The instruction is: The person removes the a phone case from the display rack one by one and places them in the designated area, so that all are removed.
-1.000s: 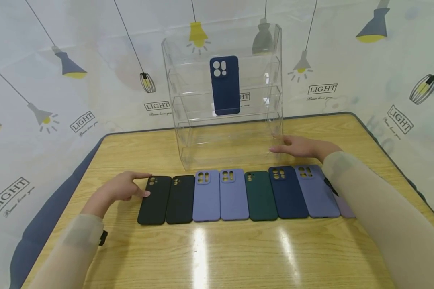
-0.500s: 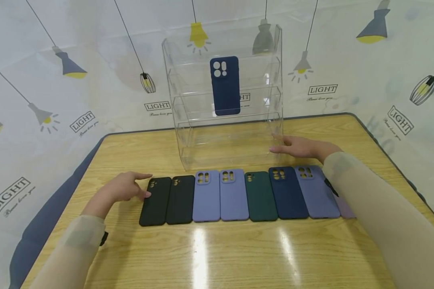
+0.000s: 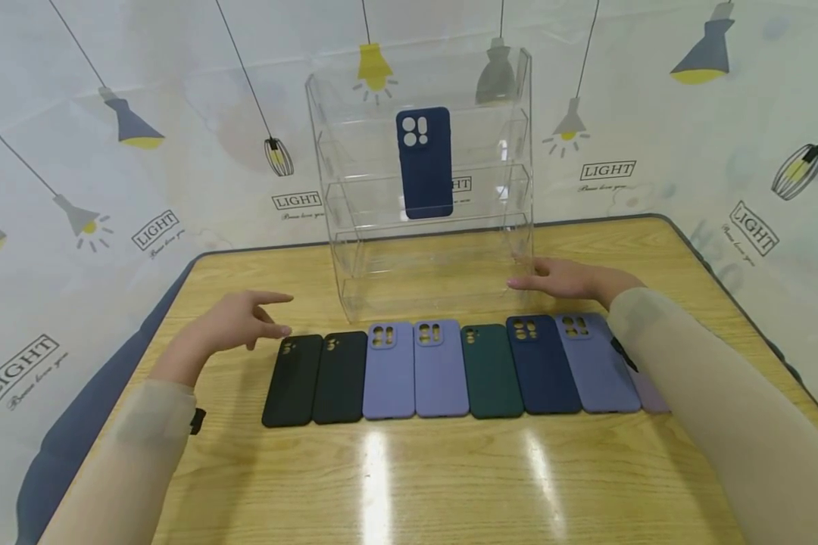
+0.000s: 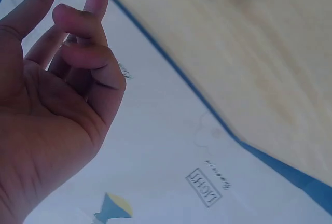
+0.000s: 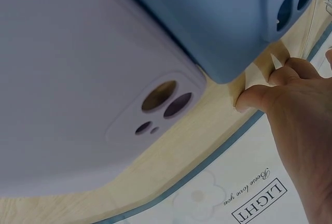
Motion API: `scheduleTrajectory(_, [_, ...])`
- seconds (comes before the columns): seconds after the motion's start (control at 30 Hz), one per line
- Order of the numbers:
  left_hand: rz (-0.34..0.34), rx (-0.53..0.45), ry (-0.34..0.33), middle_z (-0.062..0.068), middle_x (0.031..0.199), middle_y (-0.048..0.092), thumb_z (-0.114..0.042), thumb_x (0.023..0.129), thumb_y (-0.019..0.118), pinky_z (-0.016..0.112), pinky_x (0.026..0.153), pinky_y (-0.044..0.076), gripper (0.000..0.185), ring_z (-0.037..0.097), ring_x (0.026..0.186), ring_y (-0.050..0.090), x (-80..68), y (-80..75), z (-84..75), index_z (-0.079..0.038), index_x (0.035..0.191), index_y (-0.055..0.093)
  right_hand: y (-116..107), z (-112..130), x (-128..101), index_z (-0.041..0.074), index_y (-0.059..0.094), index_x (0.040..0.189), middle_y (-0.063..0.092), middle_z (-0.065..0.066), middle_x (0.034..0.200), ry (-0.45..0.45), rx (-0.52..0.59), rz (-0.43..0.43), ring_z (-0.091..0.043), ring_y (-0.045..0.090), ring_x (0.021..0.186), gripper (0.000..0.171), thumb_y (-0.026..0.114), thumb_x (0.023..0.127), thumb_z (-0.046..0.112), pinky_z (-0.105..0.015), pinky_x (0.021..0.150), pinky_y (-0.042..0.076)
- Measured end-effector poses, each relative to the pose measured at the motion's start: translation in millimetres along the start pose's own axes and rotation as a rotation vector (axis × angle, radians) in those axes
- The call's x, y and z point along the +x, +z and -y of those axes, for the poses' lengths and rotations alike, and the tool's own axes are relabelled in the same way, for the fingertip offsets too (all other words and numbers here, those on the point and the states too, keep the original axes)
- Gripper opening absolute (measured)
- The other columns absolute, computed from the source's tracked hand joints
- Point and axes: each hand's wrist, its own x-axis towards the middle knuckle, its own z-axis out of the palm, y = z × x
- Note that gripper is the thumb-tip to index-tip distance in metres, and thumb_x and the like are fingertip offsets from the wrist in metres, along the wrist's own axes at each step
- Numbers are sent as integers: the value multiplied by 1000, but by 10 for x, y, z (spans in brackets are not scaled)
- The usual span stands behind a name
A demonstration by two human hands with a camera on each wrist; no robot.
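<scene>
My left hand [image 3: 235, 322] hovers by the top of the leftmost black phone case [image 3: 291, 381], its index finger extended. In the left wrist view, its other fingers bend loosely and it holds nothing. My right hand [image 3: 566, 278] rests at the lower right side of a clear tiered display stand [image 3: 345, 297]. In the right wrist view, its fingers [image 5: 254, 97] reach down to the tabletop; whether they press on the stand is unclear. One dark blue phone case [image 3: 426, 174] stands upright in the stand.
Along the table [image 3: 450, 484], a row continues with another black case [image 3: 341, 378], periwinkle cases [image 3: 390, 382], a green case [image 3: 494, 375], a navy case [image 3: 548, 371] and a pale purple case [image 3: 650, 393] partly behind my right sleeve. A lamp-print backdrop [image 3: 218, 197] surrounds the table.
My left hand slid the leftmost black case slightly right against its neighbour, then lifted off its edge and moved up, away from me. My right hand and the stand stayed in place.
</scene>
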Motion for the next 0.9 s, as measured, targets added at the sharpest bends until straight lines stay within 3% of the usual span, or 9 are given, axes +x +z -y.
scheduleTrajectory(0.3, [-97,4,79,19,128,76,-37,104,70,41,76,54,70,25,79,68,136,-311,-653,-23,166,41,-3,0,-5,30,2,173,10,-27,178,4,2,-5,-54,11,163,102,44,98,83,-78,126,19])
scheduleTrajectory(0.57, [-226,-52,204,11,126,77,-38,101,75,45,88,62,82,27,94,76,457,-388,-1250,-36,169,29,6,10,13,25,5,174,13,-29,177,-18,15,-7,-55,16,161,100,45,100,80,-76,125,23])
scheduleTrajectory(0.9, [-372,-153,286,6,128,77,-37,100,76,36,82,61,97,24,89,74,823,-595,-1834,-55,167,8,5,-2,0,26,3,174,13,-29,176,-15,2,-9,-56,14,161,100,44,100,80,-78,125,21])
